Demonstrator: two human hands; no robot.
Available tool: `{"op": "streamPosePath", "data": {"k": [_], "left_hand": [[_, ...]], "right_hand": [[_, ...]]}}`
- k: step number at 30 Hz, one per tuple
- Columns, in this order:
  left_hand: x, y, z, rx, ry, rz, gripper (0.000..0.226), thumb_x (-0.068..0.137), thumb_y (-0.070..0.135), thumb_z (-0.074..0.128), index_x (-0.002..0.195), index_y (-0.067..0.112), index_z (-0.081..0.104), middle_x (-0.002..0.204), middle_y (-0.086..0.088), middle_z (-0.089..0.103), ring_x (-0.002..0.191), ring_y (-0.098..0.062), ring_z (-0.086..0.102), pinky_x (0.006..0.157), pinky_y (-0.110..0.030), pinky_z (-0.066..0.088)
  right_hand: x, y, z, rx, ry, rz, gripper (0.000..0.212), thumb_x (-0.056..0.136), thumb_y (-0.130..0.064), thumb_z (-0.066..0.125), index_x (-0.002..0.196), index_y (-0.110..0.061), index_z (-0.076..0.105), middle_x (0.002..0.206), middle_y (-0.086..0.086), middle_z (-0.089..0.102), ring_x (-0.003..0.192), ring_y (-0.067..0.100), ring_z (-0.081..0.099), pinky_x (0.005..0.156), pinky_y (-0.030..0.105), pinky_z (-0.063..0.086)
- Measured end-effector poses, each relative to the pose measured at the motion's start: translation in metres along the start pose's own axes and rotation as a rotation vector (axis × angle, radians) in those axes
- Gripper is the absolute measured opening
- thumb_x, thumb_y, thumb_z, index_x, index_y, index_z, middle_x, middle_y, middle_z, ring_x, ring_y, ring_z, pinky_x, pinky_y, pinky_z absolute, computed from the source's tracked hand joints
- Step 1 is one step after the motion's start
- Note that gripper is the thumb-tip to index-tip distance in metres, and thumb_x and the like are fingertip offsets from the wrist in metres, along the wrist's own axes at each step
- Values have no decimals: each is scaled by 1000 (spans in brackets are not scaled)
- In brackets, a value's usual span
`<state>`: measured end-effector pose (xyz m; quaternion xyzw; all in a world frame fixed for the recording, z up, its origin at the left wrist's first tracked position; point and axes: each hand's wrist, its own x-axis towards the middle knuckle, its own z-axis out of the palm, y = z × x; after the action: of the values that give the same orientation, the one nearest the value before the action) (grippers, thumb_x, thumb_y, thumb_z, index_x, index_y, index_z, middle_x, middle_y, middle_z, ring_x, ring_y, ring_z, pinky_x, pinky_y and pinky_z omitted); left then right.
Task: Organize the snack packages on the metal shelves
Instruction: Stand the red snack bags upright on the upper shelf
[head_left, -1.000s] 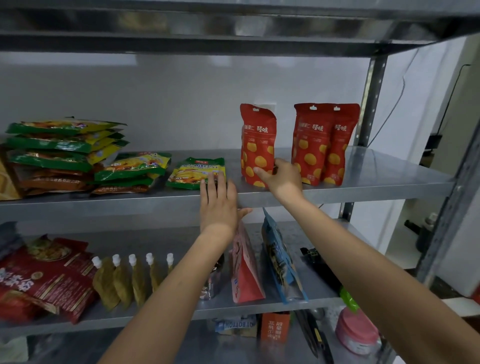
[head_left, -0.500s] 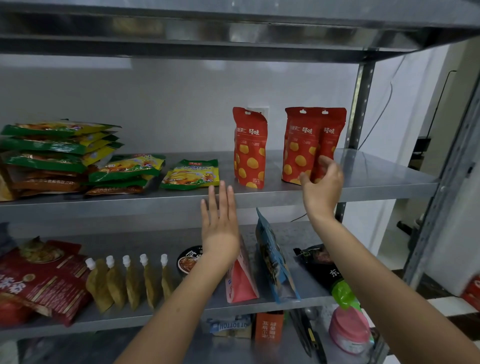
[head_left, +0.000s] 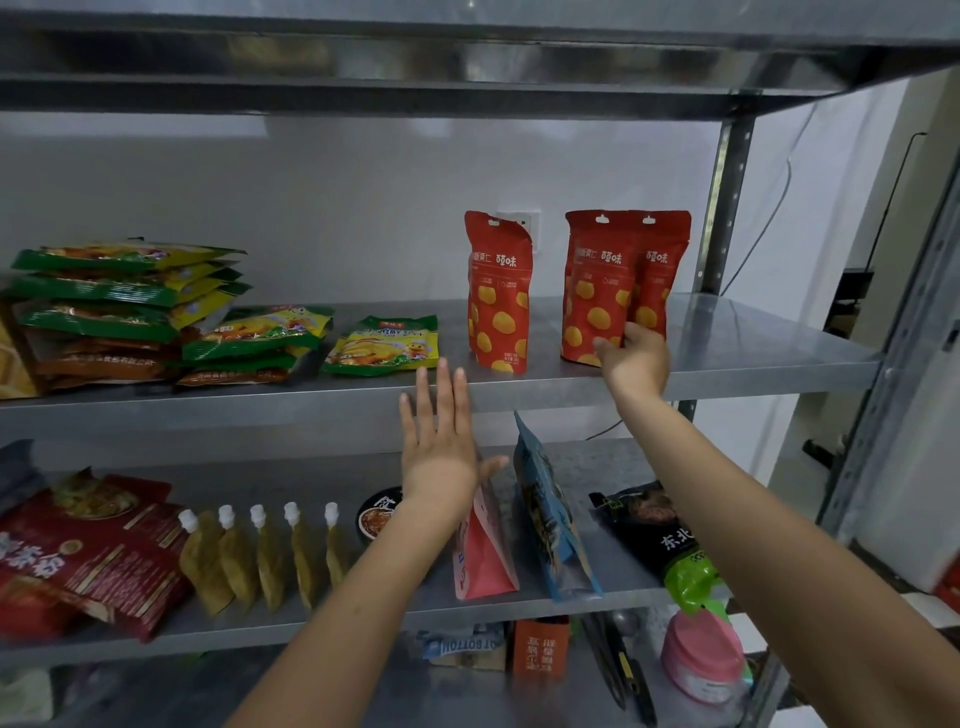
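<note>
Three red pouches with yellow dots stand on the upper metal shelf (head_left: 753, 371). One red pouch (head_left: 498, 291) stands alone; a front red pouch (head_left: 597, 280) and a rear one (head_left: 662, 270) overlap to its right. My right hand (head_left: 636, 356) pinches the lower right corner of the front pouch, thumb across its face. My left hand (head_left: 441, 441) hovers flat with straight fingers before the shelf's front edge, holding nothing. Green-yellow snack packs lie to the left: a single pack (head_left: 384, 345), a low pile (head_left: 260, 338) and a tall stack (head_left: 119, 291).
On the lower shelf lie red packs (head_left: 78, 551), a row of spouted pouches (head_left: 260, 561), a round bowl (head_left: 376, 514), a pink pouch (head_left: 483, 561), a blue pouch (head_left: 550, 519) and a black pack (head_left: 649, 525). A steel post (head_left: 727, 182) bounds the right side.
My right hand left the single red pouch, moved right and took hold of the front pouch of the pair. My left hand stayed flat by the shelf edge.
</note>
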<state>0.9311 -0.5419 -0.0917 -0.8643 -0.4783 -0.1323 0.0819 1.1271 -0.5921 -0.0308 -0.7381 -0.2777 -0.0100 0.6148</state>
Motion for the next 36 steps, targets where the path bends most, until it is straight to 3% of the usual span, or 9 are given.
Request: {"op": "streamPosePath", "data": {"k": [7,14,16,18,20,22,25,30,36], "left_hand": [[-6,-7,-5,-95,8,63,104,86,76,23,143,10,-34,151,-12,-39,136,-30,-40,111,-49,-23],[-22,-5,-22,-426,12,54,100,83,76,32,155,19,-8,161,-6,-20,146,-20,-26,112,-45,-22],[-35,5,-32,-726,40,62,97,82,68,50,156,25,3,164,1,-4,150,-15,-8,118,-42,-10],[-49,15,-44,-1201,-83,92,95,80,55,64,155,28,13,161,2,19,148,-14,18,116,-33,21],[-57,23,-51,-1569,-256,88,81,78,41,71,149,24,36,144,-1,51,132,-16,49,103,-26,44],[-61,28,-51,-1732,-358,-14,59,71,35,76,125,15,60,118,-6,70,110,-22,66,95,-35,53],[-67,33,-45,-1829,-405,-127,44,69,30,76,107,9,68,104,-13,74,95,-27,71,86,-38,57],[-77,35,-47,-1908,-378,-156,35,76,22,72,106,6,69,100,-14,75,87,-25,73,72,-32,60],[-88,40,-49,-1895,-369,-187,28,83,21,71,105,5,69,96,-13,75,85,-26,74,69,-33,60]], "right_hand": [[-21,7,-27,286,-68,84,26,87,-13,70,113,-13,70,108,1,71,98,20,64,93,37,51],[-73,20,-76,491,-234,131,17,84,-4,69,97,-15,69,87,-2,74,83,15,69,86,33,53],[-90,31,-91,456,-363,137,19,83,-4,69,99,-14,70,89,1,76,86,18,71,86,33,53],[-109,40,-102,426,-522,136,26,79,-7,70,104,-10,71,94,5,76,90,21,72,86,34,54],[-125,47,-108,399,-654,136,34,73,-13,72,106,-5,71,95,11,75,91,26,71,87,37,55],[-137,53,-109,372,-743,124,32,72,-14,73,103,-6,73,98,16,74,95,32,70,89,39,55],[-147,61,-109,373,-767,115,30,74,-17,79,102,-9,75,101,18,73,99,39,67,91,41,55],[-159,59,-109,435,-806,117,55,66,-41,82,114,-18,69,112,9,71,104,27,68,87,34,56],[-171,43,-100,479,-747,178,38,67,-16,77,103,-11,67,95,6,76,86,22,73,66,25,57]]}}
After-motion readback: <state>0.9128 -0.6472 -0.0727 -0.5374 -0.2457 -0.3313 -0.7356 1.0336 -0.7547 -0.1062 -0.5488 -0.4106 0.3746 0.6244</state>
